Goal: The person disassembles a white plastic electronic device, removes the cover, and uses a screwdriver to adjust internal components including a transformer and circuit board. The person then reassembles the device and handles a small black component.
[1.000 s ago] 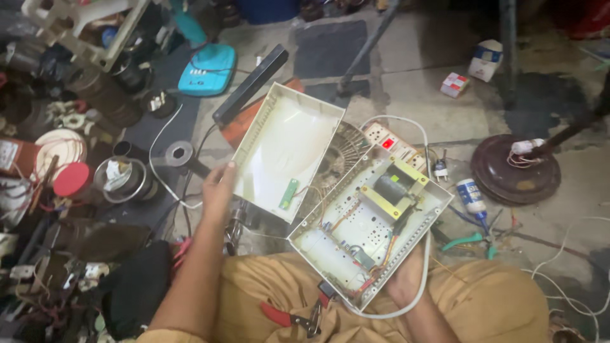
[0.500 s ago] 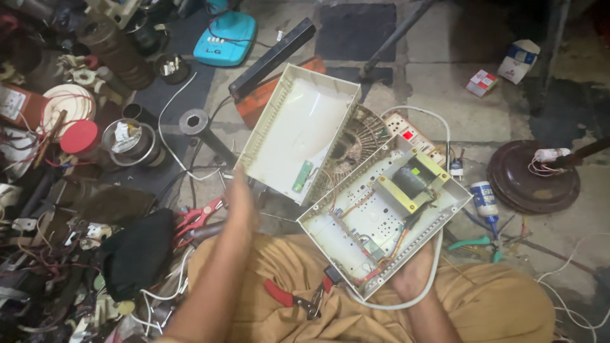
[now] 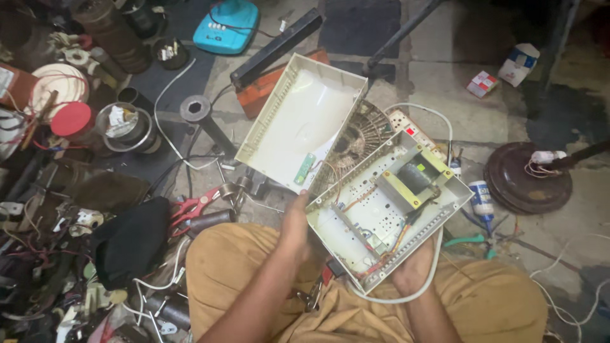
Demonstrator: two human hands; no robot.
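Running diagonally, the open casing points upper-right between both hands.

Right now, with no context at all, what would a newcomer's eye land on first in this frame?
The opened cream electrical box at centre, its transformer and wiring laid bare, with the lid swung up to the upper left. The left hand touches its near edge, while the right hand supports it from below over the lap. Next comes the heap of tools and parts on the left, notably the red pliers.
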